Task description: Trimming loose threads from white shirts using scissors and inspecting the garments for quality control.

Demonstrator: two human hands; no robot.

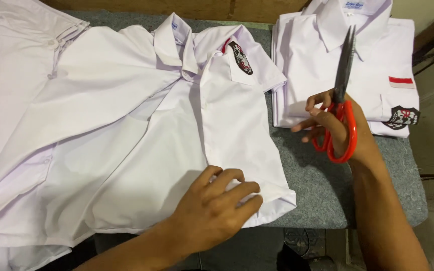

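Meanwhile, red-handled scissors (341, 100) are gripped upright by right-hand fingers (322, 116) above the grey worktop (317, 185); the white shirt (141, 145) is pressed by left-hand fingers (232, 188), slightly spread. Folded shirts (372, 55) lie beyond.

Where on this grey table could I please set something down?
Bare grey table shows between the spread white shirt and the folded shirt stack, beneath the right hand holding scissors. Leftward, shirts cover everything.
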